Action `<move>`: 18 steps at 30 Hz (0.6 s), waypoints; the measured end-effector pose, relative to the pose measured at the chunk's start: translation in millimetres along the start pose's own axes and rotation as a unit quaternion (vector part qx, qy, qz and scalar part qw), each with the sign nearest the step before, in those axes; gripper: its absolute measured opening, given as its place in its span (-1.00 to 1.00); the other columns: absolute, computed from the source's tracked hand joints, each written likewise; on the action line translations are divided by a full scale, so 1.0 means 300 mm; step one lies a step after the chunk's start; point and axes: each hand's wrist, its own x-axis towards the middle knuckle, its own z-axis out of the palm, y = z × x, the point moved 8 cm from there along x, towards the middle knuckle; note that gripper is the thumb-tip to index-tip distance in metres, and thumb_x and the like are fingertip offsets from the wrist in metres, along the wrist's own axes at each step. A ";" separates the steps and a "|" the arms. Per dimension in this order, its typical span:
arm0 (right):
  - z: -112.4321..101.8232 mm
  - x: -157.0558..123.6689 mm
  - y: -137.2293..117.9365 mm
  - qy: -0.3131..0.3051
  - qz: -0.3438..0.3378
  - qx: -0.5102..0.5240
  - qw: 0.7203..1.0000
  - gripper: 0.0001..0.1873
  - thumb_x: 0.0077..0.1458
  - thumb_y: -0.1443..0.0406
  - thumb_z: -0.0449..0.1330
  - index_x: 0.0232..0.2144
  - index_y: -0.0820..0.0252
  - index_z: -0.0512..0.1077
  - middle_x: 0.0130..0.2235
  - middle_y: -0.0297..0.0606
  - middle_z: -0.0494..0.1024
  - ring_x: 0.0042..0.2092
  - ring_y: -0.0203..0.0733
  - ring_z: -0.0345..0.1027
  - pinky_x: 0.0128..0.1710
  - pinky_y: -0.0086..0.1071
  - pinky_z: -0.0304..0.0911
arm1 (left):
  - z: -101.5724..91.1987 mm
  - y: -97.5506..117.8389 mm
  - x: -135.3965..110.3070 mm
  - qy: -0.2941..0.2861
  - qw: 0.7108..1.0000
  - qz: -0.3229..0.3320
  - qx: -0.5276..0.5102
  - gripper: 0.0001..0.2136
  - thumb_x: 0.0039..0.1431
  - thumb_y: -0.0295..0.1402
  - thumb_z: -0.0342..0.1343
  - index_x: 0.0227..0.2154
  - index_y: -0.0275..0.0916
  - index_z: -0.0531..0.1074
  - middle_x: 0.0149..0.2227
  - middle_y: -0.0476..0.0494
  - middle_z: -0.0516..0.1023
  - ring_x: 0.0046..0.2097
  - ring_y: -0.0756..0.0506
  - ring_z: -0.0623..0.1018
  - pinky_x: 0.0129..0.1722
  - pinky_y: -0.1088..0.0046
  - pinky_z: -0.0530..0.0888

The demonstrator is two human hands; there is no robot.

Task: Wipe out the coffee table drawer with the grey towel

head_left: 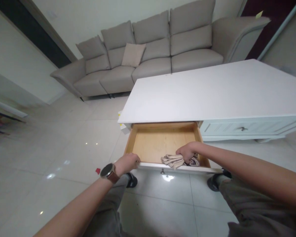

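A wooden drawer [155, 141] with a white front is pulled out of a white coffee table [202, 92]. My right hand [186, 152] grips a crumpled striped cloth [173, 160] at the drawer's front right, with the cloth lying partly over the front edge. At the drawer's front left corner, my left hand [130, 162] is closed around the edge; its fingertips are partly hidden. A small knob [162, 171] sticks out from the drawer front.
A second, closed drawer [241, 129] is to the right. Behind the table stands a long grey sofa [153, 67] with a beige cushion [133, 55]. A white box [124, 128] stands on the floor by the table's left end. A small red scrap [98, 171] lies on the tiles.
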 end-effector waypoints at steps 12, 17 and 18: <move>-0.047 0.035 -0.034 -0.015 0.027 -0.052 0.998 -0.55 -0.41 0.43 0.19 -0.30 0.27 0.49 -0.35 -0.18 0.56 -0.33 -0.03 0.47 -0.45 -0.32 0.32 | 0.015 0.089 0.047 -0.005 1.000 0.003 0.023 -0.79 0.17 -0.59 0.12 -0.30 -0.31 0.66 -0.23 -0.35 0.66 -0.11 -0.25 0.65 -0.10 0.30 0.52; -0.048 0.034 -0.038 0.004 0.028 -0.060 0.998 -0.53 -0.41 0.43 0.20 -0.28 0.26 0.49 -0.32 -0.18 0.58 -0.32 -0.04 0.48 -0.44 -0.34 0.31 | 0.012 0.082 0.056 0.000 1.000 0.005 0.021 -0.83 0.14 -0.57 0.18 -0.28 -0.34 0.66 -0.24 -0.37 0.66 -0.11 -0.26 0.65 -0.11 0.30 0.53; -0.045 0.033 -0.037 0.007 0.024 -0.058 0.998 -0.54 -0.41 0.42 0.19 -0.28 0.26 0.49 -0.32 -0.18 0.59 -0.32 -0.04 0.49 -0.45 -0.34 0.30 | 0.011 0.083 0.056 0.001 1.000 0.003 0.021 -0.83 0.13 -0.58 0.18 -0.29 -0.34 0.66 -0.24 -0.38 0.66 -0.11 -0.26 0.66 -0.11 0.30 0.53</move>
